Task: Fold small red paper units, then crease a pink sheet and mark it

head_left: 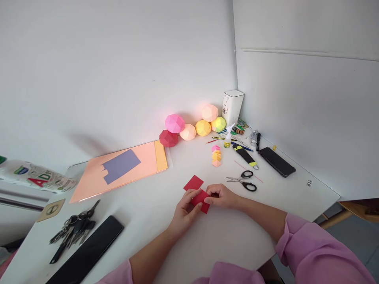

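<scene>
White corner table. Left hand and right hand pinch a small red paper piece, fingertips clamped on it. A clean fold likely needs the edges aligned first, then firm pressure.

Just left of the scissors, the left hand and right hand pinch a red paper and fill that spot. Farther left the table is bare up to the orange sheets. Behind the scissors a knife, paper stack and phone crowd together. Right of the scissors is bare.
</scene>
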The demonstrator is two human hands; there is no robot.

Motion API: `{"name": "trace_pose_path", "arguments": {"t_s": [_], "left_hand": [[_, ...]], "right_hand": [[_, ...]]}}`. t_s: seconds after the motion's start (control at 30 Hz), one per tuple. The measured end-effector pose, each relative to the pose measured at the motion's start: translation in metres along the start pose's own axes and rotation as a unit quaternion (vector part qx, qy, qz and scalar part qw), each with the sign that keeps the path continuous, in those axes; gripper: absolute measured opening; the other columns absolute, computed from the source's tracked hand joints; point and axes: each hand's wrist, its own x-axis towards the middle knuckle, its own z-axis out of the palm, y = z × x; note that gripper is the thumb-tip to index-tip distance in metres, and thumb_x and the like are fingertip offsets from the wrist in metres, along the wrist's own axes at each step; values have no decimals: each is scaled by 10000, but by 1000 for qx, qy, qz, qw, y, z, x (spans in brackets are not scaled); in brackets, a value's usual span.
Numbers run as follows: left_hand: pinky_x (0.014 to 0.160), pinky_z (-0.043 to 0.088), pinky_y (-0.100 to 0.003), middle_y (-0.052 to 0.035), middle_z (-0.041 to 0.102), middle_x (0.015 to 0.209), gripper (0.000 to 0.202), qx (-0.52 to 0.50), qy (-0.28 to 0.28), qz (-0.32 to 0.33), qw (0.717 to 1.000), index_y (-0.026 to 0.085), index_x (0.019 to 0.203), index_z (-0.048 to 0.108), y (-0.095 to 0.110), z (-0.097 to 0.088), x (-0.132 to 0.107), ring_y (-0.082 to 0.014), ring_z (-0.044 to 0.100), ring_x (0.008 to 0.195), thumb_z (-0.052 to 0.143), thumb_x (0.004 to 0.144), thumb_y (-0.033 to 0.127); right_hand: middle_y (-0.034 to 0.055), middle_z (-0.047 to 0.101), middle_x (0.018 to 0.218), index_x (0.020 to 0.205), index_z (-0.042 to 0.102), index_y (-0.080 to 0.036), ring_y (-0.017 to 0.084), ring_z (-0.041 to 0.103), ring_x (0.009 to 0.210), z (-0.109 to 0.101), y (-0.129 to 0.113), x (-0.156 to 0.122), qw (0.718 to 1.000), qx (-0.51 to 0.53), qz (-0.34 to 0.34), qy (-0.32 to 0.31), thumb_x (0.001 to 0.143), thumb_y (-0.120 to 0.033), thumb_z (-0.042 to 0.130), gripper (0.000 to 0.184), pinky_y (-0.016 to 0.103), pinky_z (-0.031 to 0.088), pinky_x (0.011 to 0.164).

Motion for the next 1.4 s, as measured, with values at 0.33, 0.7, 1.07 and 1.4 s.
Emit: {"name": "trace_pose_path", "arguments": {"t_s": [0.33,0.7,1.07,1.4], "left_hand": [[721,503,-319,-40,561,901,318,47,19,-10,999,255,1110,642,-6,1,0,-171,559,825,608,818,376],[648,468,-291,-34,563,797,260,102,22,-12,994,241,1003,697,3,3,1,-162,538,730,586,824,393],[616,427,-268,-14,526,729,261,120,10,-17,993,242,977,710,5,3,1,-148,503,677,571,830,407],[617,411,-265,-11,517,707,253,133,-1,-30,991,240,910,724,2,1,1,-146,487,666,548,844,409]], "right_hand": [[-7,521,685,710,657,-164,101,433,591,1,-2,0,999,34,7,36,729,-437,700,278,250,354,559],[-19,547,675,761,592,-166,98,459,590,3,2,-3,992,84,50,83,667,-432,763,330,247,389,570],[-1,590,687,759,652,-159,109,494,606,2,-2,-1,993,90,31,74,696,-400,743,265,261,400,586],[15,613,724,746,674,-164,120,517,624,2,-2,-1,995,66,7,75,712,-407,725,250,266,417,590]]}}
